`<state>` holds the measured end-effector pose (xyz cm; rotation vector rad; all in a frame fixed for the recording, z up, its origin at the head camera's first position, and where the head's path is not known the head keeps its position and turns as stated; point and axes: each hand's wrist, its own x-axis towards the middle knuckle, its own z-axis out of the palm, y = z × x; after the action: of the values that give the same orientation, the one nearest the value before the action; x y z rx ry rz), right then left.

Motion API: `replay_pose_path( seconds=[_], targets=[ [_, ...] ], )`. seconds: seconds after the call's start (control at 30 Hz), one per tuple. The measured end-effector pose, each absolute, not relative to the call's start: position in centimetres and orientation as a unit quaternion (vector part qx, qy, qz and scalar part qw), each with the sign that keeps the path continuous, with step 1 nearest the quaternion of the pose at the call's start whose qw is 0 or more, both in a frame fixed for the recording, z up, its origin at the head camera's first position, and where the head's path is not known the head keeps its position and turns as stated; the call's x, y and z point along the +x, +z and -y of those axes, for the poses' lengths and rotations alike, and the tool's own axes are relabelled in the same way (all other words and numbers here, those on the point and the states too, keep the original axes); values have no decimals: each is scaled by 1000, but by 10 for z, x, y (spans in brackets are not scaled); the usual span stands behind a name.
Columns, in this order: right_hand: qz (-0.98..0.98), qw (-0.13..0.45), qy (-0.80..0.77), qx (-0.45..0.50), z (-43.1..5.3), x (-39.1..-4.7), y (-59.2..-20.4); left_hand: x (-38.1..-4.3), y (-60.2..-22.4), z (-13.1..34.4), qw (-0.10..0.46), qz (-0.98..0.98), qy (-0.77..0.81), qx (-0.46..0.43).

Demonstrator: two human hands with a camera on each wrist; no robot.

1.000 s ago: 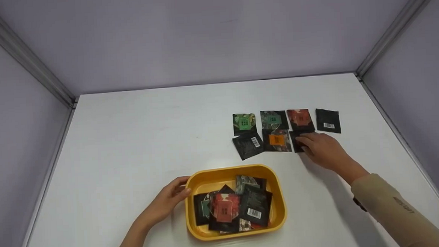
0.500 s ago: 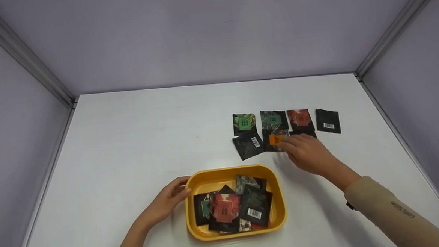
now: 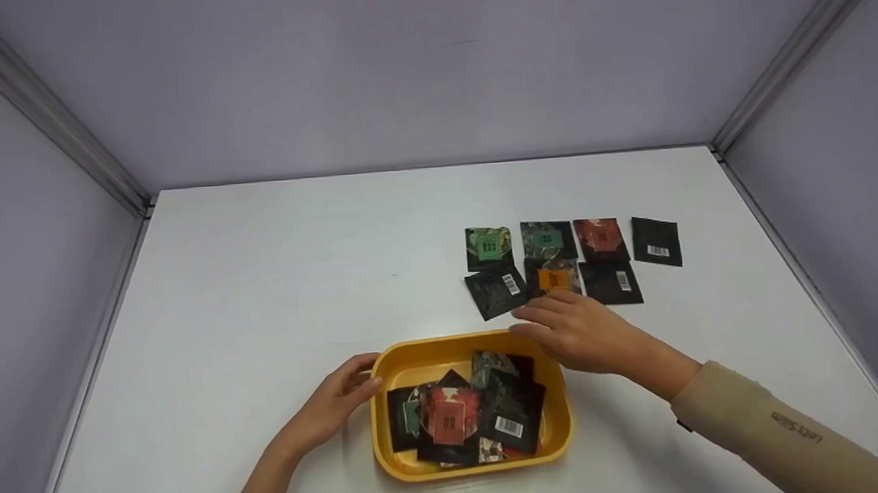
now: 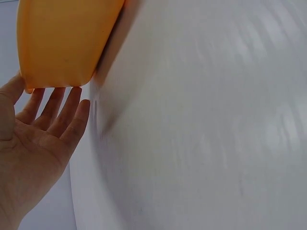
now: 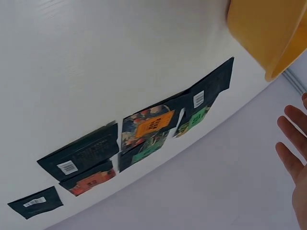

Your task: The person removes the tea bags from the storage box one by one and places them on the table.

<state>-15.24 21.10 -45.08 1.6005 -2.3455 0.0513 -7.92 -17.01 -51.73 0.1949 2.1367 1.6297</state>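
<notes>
A yellow plastic tray (image 3: 551, 458) stands near the table's front, holding several dark packets, among them a red-labelled packet (image 3: 450, 425) and a barcoded packet (image 3: 513, 415). At the tray's left end my left hand (image 3: 334, 402) rests its fingertips against the outer wall; the left wrist view shows these fingers (image 4: 72, 112) fairly straight. Above the tray's back right corner is my right hand (image 3: 582, 333), with nothing in it. In the right wrist view its fingers (image 5: 292, 136) are extended, apart from the tray. An orange-labelled packet (image 3: 553, 279) lies just behind this hand.
Two rows of packets lie on the white table (image 3: 276, 285) behind the tray. They include a green packet (image 3: 489, 247), a red packet (image 3: 602, 239), a black barcoded packet (image 3: 611, 282) and another at the far right (image 3: 657, 241). Pale panels (image 3: 430, 74) enclose the table.
My right hand has moved left and towards the tray, off the black packet in the front row and past the orange-labelled one. The left hand and tray have stayed put.
</notes>
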Motion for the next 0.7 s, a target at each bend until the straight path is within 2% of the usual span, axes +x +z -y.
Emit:
replay_pose_path(
  seconds=[0.33,0.53,0.7],
  targets=[
    [757,140,-23,637,-180,-139,-446,-80,-518,170,222,-775,588,68],
    [739,101,-57,664,-161,-132,-443,-79,-518,170,224,-773,590,62],
    [720,98,-89,681,-144,-126,-441,-79,-518,170,224,-773,590,61]
  ],
)
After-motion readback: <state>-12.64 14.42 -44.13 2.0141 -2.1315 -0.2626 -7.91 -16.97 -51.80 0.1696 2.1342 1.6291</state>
